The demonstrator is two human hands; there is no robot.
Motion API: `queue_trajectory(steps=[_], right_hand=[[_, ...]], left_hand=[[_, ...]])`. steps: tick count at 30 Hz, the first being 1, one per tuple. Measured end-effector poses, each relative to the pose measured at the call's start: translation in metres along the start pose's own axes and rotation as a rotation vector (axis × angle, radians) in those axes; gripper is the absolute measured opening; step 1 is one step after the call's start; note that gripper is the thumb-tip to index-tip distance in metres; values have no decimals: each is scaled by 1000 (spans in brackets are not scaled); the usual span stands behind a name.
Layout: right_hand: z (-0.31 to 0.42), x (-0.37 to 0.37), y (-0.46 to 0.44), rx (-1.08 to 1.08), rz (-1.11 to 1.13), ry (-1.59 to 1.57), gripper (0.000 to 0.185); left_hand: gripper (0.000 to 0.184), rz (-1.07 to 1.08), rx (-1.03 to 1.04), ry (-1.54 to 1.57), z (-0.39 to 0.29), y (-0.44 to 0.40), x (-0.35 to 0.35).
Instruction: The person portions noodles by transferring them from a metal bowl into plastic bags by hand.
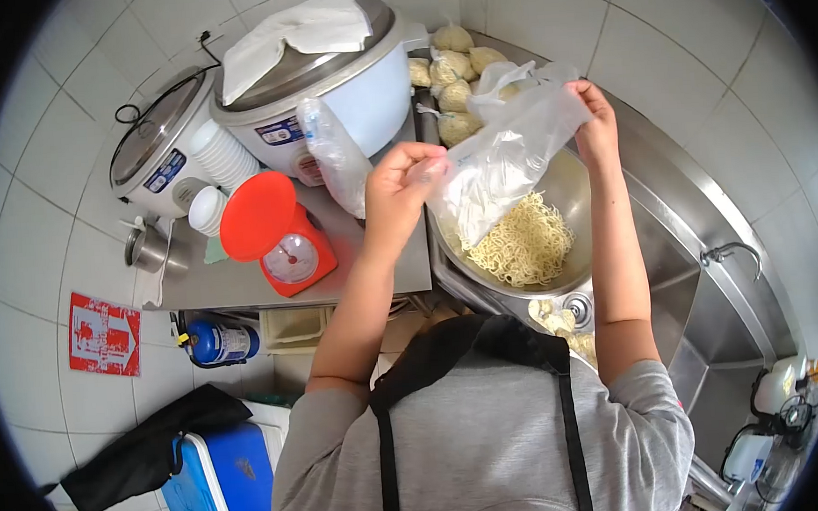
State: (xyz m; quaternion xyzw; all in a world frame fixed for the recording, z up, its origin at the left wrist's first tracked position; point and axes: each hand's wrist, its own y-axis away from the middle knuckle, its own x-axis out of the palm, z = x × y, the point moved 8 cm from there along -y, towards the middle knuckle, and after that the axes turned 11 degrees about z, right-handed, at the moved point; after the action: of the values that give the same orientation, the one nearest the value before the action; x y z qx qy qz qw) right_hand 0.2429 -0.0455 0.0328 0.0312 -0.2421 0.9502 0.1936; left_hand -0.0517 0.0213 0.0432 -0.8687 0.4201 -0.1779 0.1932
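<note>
Left hand (403,188): closes in a firm pinch, with thumb against fingers, on the left edge of the plastic bag (524,141).
Right hand (596,122): pinches the far right corner of the same bag between thumb and fingers; reaches higher and farther out than the left.
Plastic bag: hangs between both hands, over the metal bowl (570,185); shows clear, crumpled and shiny. Perhaps brushes the noodles (528,243) with its lowest corner, though hard to tell through the glare.
Noodles: lie loose in the bowl, in a pale yellow tangle toward the near side.
Metal bowl: sits at the left end of the steel sink (658,273), right beside the metal counter (413,250).
Tied bags (454,95): lie bunched together just past the bowl, near the tiled wall.
Red scale (292,258): stands on the counter, left of the left forearm, with its dial toward the near side.
White cups (225,154): stand stacked between the scale and the two cookers.
Large cooker (363,108): stands at the back of the counter, with a white cloth (270,53) across its lid.
Small cooker (155,163): stands to the left of the large one.
Tap (735,252): curves over the sink, well to the right of the bowl.
</note>
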Motion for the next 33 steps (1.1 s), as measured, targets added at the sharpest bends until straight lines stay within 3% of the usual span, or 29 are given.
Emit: queue_trajectory(steps=[1,3,5,6,7,9,10,12,15,18,19,22,25,26,28,29,31,33], right_hand=[[1,-8,11,51,-88,163,19],[26,-19,33,-146,-292,599,22],[61,-2,58,-271,-393,883,22],[67,17,64,-305,-312,719,19],[69,44,70,-201,-156,639,19],[66,100,83,-134,117,944,34],[60,112,86,-210,148,1173,27],[33,86,78,-196,102,1325,16],[-33,34,63,292,232,580,9],[-48,15,59,451,226,312,11],[-45,12,57,426,225,368,12],[-20,20,56,265,272,363,6],[-29,24,55,308,314,427,8],[-44,15,58,424,290,507,11],[-87,-12,64,656,242,668,19],[-117,-22,69,815,436,1171,47],[-162,-13,111,945,753,1381,88],[-200,25,149,900,1012,1243,110]], left_hand=[[23,2,-54,-29,15,-5,0],[10,-26,-137,-104,39,-14,2],[12,-32,-142,-246,60,-20,7],[12,-37,-139,-317,65,-25,11],[11,-15,-162,-408,65,-28,20],[8,39,-185,-320,69,-34,37],[7,68,-202,-275,72,-34,43],[11,158,-305,87,83,-38,47],[15,173,-436,641,83,-36,45],[16,290,-243,627,69,-39,44],[15,366,-190,366,91,-39,31],[16,131,143,-936,59,-39,16],[22,15,-9,-1099,57,-37,13],[24,10,-62,-1135,58,-36,14],[31,30,21,-1177,52,-41,22],[34,38,60,-1197,50,-41,26],[36,38,81,-1186,48,-44,27],[34,27,82,-1175,46,-51,26]])
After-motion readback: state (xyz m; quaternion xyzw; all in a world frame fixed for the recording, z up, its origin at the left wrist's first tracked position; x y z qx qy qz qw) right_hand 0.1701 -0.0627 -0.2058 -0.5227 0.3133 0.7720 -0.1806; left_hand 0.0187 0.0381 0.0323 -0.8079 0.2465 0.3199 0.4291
